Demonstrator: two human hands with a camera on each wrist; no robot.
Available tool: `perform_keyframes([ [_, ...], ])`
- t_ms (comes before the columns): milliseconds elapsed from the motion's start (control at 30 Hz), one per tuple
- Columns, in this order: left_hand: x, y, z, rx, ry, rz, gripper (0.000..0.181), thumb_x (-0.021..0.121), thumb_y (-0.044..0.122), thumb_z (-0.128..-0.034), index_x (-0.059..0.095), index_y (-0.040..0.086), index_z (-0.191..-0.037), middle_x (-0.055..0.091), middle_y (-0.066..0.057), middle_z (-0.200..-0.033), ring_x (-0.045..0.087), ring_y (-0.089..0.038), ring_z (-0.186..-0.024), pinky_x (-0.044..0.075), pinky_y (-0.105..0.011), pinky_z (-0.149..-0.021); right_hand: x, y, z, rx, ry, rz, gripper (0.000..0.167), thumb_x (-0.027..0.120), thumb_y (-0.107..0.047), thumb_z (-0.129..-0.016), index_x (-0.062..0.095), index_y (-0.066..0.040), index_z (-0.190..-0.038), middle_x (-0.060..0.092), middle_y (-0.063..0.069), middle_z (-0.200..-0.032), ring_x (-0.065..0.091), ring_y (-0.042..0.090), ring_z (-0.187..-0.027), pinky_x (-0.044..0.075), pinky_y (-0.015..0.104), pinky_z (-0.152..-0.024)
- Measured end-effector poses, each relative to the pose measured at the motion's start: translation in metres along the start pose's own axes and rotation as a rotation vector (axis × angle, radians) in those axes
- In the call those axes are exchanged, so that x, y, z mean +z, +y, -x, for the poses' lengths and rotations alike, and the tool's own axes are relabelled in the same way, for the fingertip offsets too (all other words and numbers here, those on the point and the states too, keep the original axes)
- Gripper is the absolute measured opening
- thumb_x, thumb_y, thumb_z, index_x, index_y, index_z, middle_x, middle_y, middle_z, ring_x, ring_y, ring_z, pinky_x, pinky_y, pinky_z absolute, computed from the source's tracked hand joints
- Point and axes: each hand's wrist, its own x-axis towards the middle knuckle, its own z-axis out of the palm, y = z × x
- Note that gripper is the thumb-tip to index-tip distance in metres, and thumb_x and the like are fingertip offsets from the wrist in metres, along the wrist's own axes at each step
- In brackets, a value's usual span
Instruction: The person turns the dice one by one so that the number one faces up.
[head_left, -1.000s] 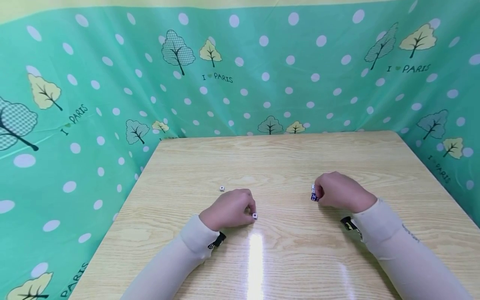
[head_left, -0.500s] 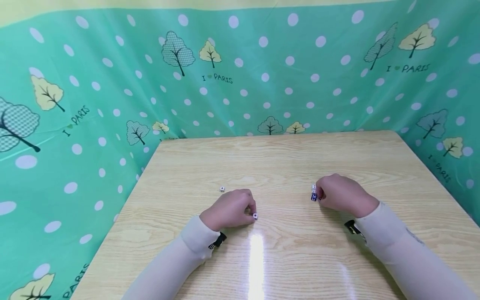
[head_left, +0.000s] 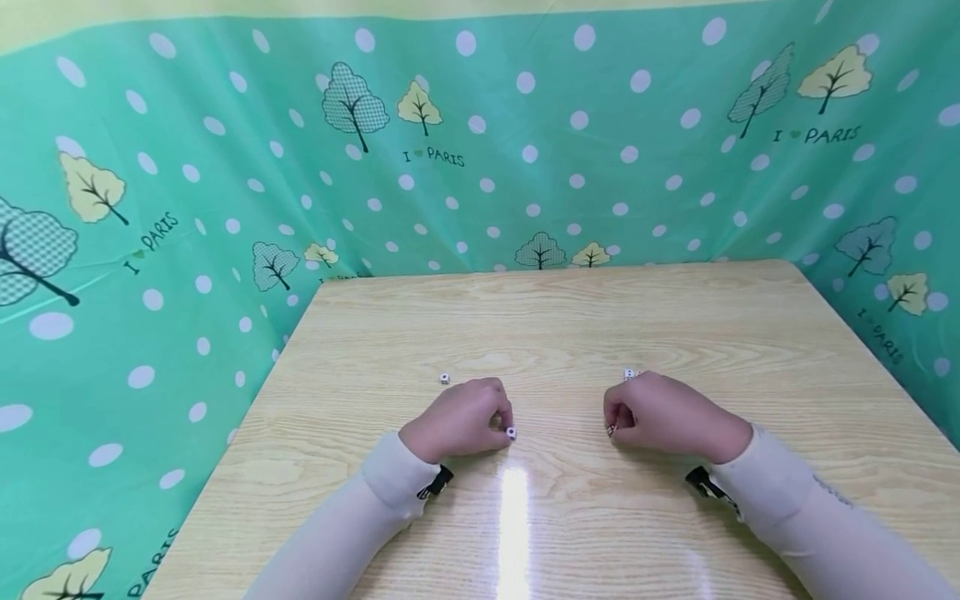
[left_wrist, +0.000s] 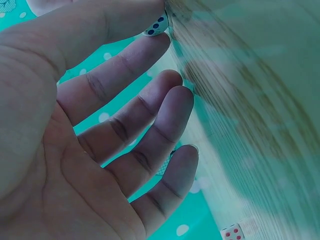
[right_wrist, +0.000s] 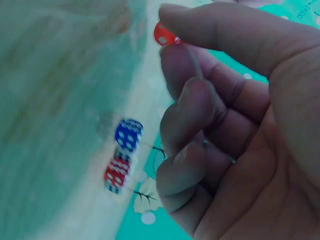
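Observation:
My left hand (head_left: 459,419) pinches a white die (left_wrist: 157,26) with blue pips between thumb and index finger, low at the tabletop. Its other fingers are spread loosely in the left wrist view. Between the thumb and index finger of my right hand (head_left: 667,417) is a red die (right_wrist: 165,34), held just over the table. Beyond that hand stands a small group of dice: a blue die (right_wrist: 129,135) and another red die (right_wrist: 117,172) show in the right wrist view, with white ones partly hidden. In the head view, one white die (head_left: 629,374) of the group peeks past my knuckles.
A lone white die (head_left: 445,378) with red pips lies beyond my left hand. The wooden table (head_left: 555,317) backs onto a green dotted cloth (head_left: 480,167), which also runs along both sides. A bright light reflection (head_left: 513,533) crosses the near tabletop.
My right hand has moved from the dice group toward me and slightly left, with the red die in its fingers. The left hand has stayed in place.

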Motion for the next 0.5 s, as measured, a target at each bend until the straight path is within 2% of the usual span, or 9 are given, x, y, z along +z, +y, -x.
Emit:
perform_keyframes([
  [100,0.0,0.001,-0.001,0.006,0.002,0.004,0.005,0.081,0.027,-0.0852,0.076,0.027,-0.083,0.062,0.01,-0.096,0.055,-0.008,-0.081,0.047,-0.026,-0.072,0.005,0.0,-0.001,-0.049,0.003,-0.038,0.023,0.081,-0.015,-0.082,0.066,-0.031,-0.077,0.055,-0.019,-0.063,0.048,-0.002,-0.058,0.049,0.032,-0.083],
  [233,0.0,0.001,0.0,0.009,0.001,0.01,0.005,0.081,0.026,-0.0849,0.076,0.026,-0.083,0.062,0.01,-0.096,0.055,-0.007,-0.082,0.047,-0.026,-0.072,0.01,0.0,-0.003,-0.078,0.001,-0.069,0.023,0.084,-0.017,-0.083,0.067,-0.032,-0.078,0.055,-0.02,-0.062,0.048,-0.003,-0.057,0.049,0.038,-0.091],
  [333,0.001,0.001,0.0,0.003,-0.002,0.014,0.006,0.08,0.027,-0.0847,0.074,0.027,-0.082,0.061,0.011,-0.096,0.055,-0.007,-0.081,0.047,-0.025,-0.072,0.013,0.002,-0.004,-0.079,-0.004,-0.072,0.024,0.084,-0.017,-0.083,0.066,-0.032,-0.078,0.055,-0.02,-0.063,0.048,-0.003,-0.057,0.049,0.034,-0.083],
  [433,0.002,0.0,-0.001,0.005,0.003,0.011,0.007,0.08,0.028,-0.0842,0.074,0.028,-0.082,0.061,0.012,-0.096,0.054,-0.006,-0.081,0.047,-0.024,-0.071,0.015,0.003,-0.005,-0.072,-0.004,-0.059,0.024,0.084,-0.018,-0.084,0.066,-0.033,-0.078,0.055,-0.02,-0.063,0.048,-0.003,-0.057,0.046,0.034,-0.087],
  [500,0.003,-0.001,-0.001,0.008,0.008,0.007,0.007,0.08,0.028,-0.0841,0.074,0.028,-0.082,0.06,0.012,-0.095,0.054,-0.006,-0.081,0.047,-0.024,-0.072,0.015,0.003,-0.007,-0.067,-0.007,-0.061,0.023,0.084,-0.018,-0.083,0.066,-0.033,-0.078,0.055,-0.02,-0.063,0.048,-0.003,-0.057,0.045,0.032,-0.082],
])
